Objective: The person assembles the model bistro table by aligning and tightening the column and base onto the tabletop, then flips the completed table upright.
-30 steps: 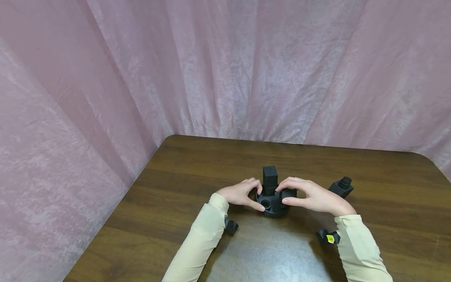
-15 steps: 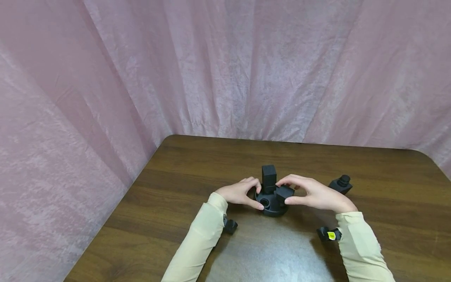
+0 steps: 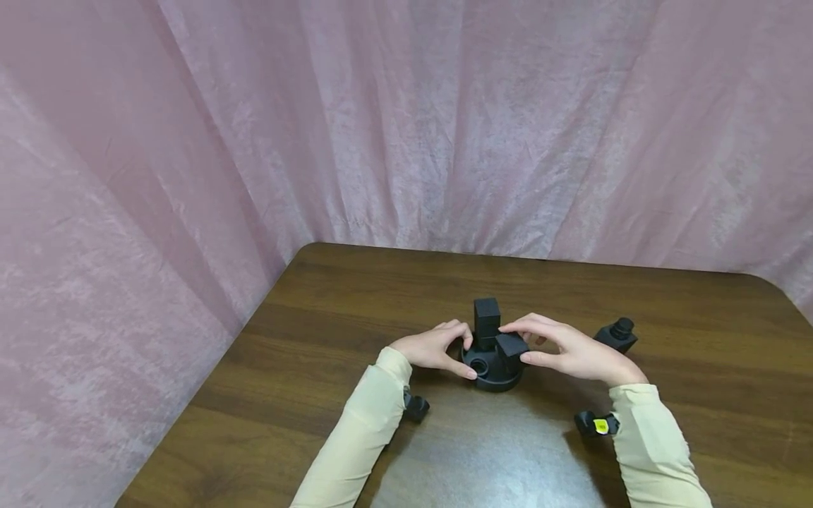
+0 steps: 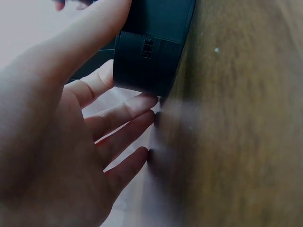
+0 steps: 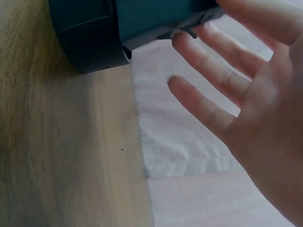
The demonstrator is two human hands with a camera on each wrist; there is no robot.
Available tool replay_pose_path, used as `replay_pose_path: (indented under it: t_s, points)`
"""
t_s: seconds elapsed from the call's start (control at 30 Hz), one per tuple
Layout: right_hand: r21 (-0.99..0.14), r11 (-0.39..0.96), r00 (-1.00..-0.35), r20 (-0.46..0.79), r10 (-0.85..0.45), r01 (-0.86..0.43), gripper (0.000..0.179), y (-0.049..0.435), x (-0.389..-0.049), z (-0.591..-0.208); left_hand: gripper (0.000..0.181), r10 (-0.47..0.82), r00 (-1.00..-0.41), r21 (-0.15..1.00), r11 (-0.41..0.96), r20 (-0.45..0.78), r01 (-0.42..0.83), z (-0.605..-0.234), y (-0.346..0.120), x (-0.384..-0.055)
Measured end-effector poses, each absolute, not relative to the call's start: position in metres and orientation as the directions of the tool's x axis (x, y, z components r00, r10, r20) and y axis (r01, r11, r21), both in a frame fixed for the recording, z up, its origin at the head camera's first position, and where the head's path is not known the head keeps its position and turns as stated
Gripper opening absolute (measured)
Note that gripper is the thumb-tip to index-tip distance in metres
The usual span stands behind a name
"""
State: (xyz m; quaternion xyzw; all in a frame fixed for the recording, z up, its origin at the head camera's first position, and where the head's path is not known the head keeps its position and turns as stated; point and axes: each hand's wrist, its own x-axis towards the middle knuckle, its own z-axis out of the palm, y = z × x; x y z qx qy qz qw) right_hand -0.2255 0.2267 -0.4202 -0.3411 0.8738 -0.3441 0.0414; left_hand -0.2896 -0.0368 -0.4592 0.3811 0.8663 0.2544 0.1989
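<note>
A round black base point(image 3: 497, 381) with a ringed hole in its top stands on the wooden table. My left hand point(image 3: 435, 348) grips its left side between thumb and forefinger; in the left wrist view, raised marks show on the base wall point(image 4: 147, 61) and the other fingers spread below. One rectangular black block point(image 3: 487, 321) rises upright from the back of the base. At the base's right, my right hand point(image 3: 565, 349) pinches a second black block point(image 3: 512, 344) between thumb and fingers. In the right wrist view this block point(image 5: 156, 19) stands close against the base point(image 5: 90, 42). How it joins the base is hidden.
Right of the base, partly behind my right hand, lies another black block point(image 3: 616, 335) with a round threaded-looking end. Small black wrist devices hang at the left sleeve point(image 3: 416, 408) and right sleeve point(image 3: 597, 425). Pink curtains point(image 3: 432, 141) surround the table's point(image 3: 356, 296) far and left edges.
The block in my right hand has turned on the base, so its top face now angles toward the middle. My right fingers have shifted slightly with it. The left hand stays in place.
</note>
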Motion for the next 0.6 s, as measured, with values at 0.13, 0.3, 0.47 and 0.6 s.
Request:
replay_pose_path:
  t_s: [0.13, 0.3, 0.47, 0.6]
  points:
    - [-0.622, 0.539, -0.765, 0.157, -0.625, -0.568, 0.046, 0.2266, -0.2264, -0.4214, 0.045, 0.759, -0.634, 0.594, 0.582, -0.15, 0.556, -0.461, -0.0365, -0.2908]
    - [-0.627, 0.554, -0.773, 0.128, -0.621, -0.548, 0.045, 0.2254, -0.2249, -0.4206, 0.044, 0.759, -0.632, 0.599, 0.581, -0.155, 0.551, -0.4604, -0.0366, -0.2899]
    - [-0.629, 0.604, -0.825, 0.11, -0.554, -0.489, 0.046, 0.2224, -0.225, -0.4189, 0.044, 0.756, -0.633, 0.6, 0.586, -0.164, 0.545, -0.4586, -0.0371, -0.289]
    - [-0.615, 0.637, -0.849, 0.104, -0.518, -0.464, 0.043, 0.2219, -0.2252, -0.4189, 0.044, 0.755, -0.634, 0.611, 0.584, -0.167, 0.535, -0.4573, -0.0371, -0.2894]
